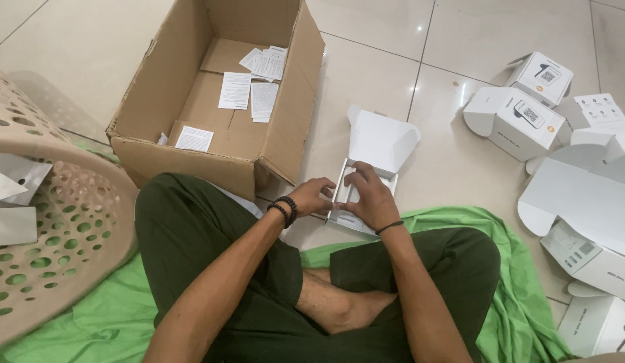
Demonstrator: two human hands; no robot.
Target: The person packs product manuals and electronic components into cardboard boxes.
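The person sits cross-legged on a green cloth (453, 222) spread over the tiled floor (366, 74). Both hands meet at a small white box (366, 181) lying on the floor just ahead of the knees, its lid flap (382, 138) thrown open toward twelve o'clock. The left hand (312, 196) grips the box's nine o'clock edge with curled fingers; the right hand (367, 196) lies over the top, fingers bent down into the open tray. What they pinch inside is hidden beneath the knuckles.

The likeliest slip, as I judge it, is the light box skating on the glossy tile if the right hand pulls while the left grip loosens. The thin card flap could also crease or tear at its hinge if pressed back further.

A big open cardboard carton (212, 87) with paper leaflets (235, 91) stands at eleven o'clock, and a perforated beige basket (57, 228) leans at nine o'clock. More white boxes (521, 121) crowd the floor at two and three o'clock, near enough that a swinging right elbow might knock them.
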